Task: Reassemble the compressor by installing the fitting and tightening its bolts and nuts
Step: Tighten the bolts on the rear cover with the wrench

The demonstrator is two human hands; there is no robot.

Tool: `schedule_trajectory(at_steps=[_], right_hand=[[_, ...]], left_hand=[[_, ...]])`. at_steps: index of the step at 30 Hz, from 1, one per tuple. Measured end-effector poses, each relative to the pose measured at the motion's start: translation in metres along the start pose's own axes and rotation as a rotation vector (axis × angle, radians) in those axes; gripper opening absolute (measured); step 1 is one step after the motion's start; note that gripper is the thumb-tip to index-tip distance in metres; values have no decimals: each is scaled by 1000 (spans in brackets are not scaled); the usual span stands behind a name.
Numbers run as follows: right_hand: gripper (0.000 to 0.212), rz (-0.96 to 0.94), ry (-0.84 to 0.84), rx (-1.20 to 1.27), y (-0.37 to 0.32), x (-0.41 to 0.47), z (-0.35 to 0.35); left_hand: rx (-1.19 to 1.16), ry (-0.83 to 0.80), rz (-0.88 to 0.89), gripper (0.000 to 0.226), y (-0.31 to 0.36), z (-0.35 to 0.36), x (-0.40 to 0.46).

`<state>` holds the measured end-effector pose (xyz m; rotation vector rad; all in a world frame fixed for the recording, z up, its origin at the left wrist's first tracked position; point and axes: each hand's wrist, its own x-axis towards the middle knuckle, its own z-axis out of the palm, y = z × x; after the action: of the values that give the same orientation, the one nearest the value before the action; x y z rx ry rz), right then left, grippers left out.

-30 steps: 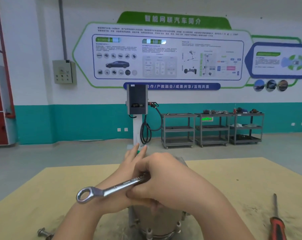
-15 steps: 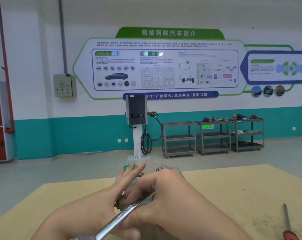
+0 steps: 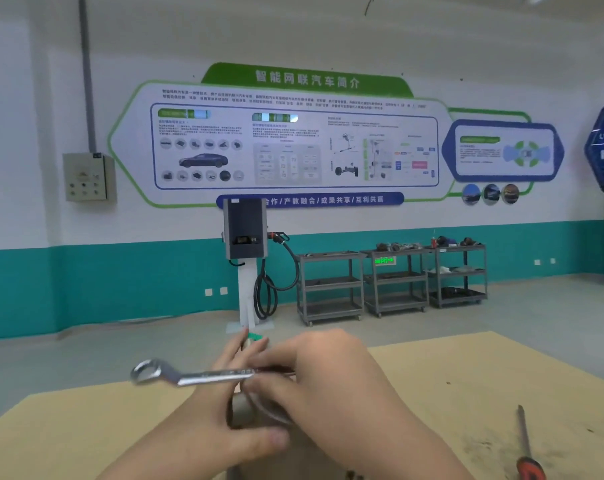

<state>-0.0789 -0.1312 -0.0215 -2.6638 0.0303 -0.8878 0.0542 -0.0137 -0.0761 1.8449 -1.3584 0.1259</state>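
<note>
The right hand (image 3: 331,386) was curled round the shank of the spanner (image 3: 203,375), fingers folded over its near end, which was hidden; the ring end stuck out free to the left. The left hand (image 3: 224,420) clasped the compressor (image 3: 259,410) from its own side, thumb pressed along the front and fingers reaching up behind, steadying the body. Only a grey sliver of the compressor showed between the two hands, standing on the table (image 3: 466,393); the fitting and its bolts were covered, so whether the spanner's far end sat on a nut could not be told. A bit of green (image 3: 255,336) showed just beyond the fingertips. A screwdriver (image 3: 525,445) lay well apart to the right.

The likely trouble: with the head pointed at the wall rather than the work, the spanner could seat badly and slip off the nut, rounding it or barking a knuckle; a weak steadying hold would let the compressor twist on the board
</note>
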Motion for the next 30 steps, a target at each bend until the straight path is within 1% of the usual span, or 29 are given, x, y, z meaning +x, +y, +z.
schedule_trajectory(at_steps=[1,2,3,5,6,7,9,11,13,16,21,28,30], right_hand=[[24,36,51,46,5,2,3],[22,80,93,89,11,5,5],[20,132,126,130,17,8,6],[17,238,177,197,29,13,8],[15,281,198,224,36,15,8],[11,319,219,249,42,17,6],[4,386,250,308,52,19,2],[8,428,239,430,59,20,-4],[9,453,193,544,60,19,-9],[10,449,184,574,58,19,-9],[11,484,192,603,54,22,-4],[11,551,178,853,64,24,-2],[9,572,158,983,68,24,-4]], left_hand=[[-1,4,-13,117,0,1,1],[6,20,-12,117,-1,3,3],[1,21,16,110,0,6,5],[-13,40,70,85,4,10,6],[-20,34,59,71,6,10,6],[-34,18,34,64,7,10,5],[-38,-24,-21,64,10,9,5],[-27,-35,-28,64,11,9,6],[-27,-21,-22,65,10,8,7],[-74,-14,-45,59,10,7,6],[-51,-6,-46,76,8,-1,4],[-35,-1,-64,73,19,-2,1],[-44,-6,-72,75,20,-1,2]])
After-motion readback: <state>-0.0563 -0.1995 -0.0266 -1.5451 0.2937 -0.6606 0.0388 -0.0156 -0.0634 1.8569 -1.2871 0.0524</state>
